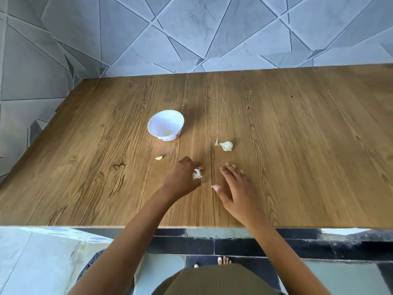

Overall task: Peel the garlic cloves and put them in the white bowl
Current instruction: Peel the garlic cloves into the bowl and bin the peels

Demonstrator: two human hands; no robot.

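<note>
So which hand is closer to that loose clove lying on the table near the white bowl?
Left. The left hand, pinching papery garlic skin, sits just right of the clove. The right hand lies open farther right, beyond the left hand.

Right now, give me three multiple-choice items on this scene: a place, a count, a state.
1. The loose clove on the table lies:
A) behind the bowl, by the wall
B) nearer the person than the bowl
C) right of the garlic bulb

2. Bowls on the table:
A) one
B) two
C) three

3. The right hand is:
A) a fist
B) gripping the bowl
C) open, fingers spread

Answers:
1 B: it sits on the bowl's near side.
2 A: only the white one shows.
3 C: its fingers are straight and apart.
</note>
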